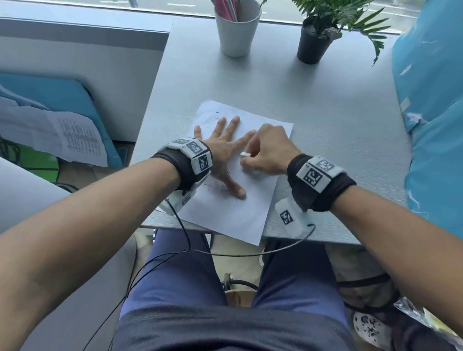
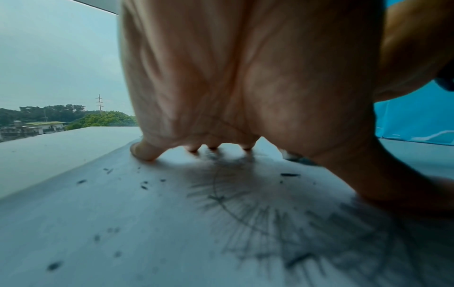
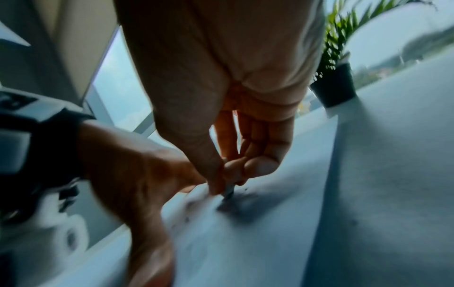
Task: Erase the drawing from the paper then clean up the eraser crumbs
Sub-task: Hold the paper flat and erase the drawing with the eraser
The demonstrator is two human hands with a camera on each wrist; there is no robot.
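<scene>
- On the grey bench [image 1: 328, 122], seen from the head camera, a white paper [image 1: 229, 212] lies at the near edge, one corner hanging over it.
- The left hand [image 1: 224, 146] lies flat on the sheet with fingers spread, holding it down.
- Just beside it, the right hand [image 1: 266, 150] is curled, pinching a small white eraser [image 1: 245, 154] against the paper.
- At the back of the bench stand a white cup of pens [image 1: 236, 28] and a potted plant [image 1: 317, 39].
- From the left wrist, the left hand's fingertips [image 2: 145, 153] press the paper; a pencil drawing [image 2: 258, 213] shows beneath the palm, with dark eraser crumbs [image 2: 143, 184] scattered around.
- From the right wrist, though blurred, the right hand's thumb and fingers [image 3: 258, 169] grip the eraser's tip [image 3: 227, 191], which touches a smudged patch of paper, beside the left hand.
</scene>
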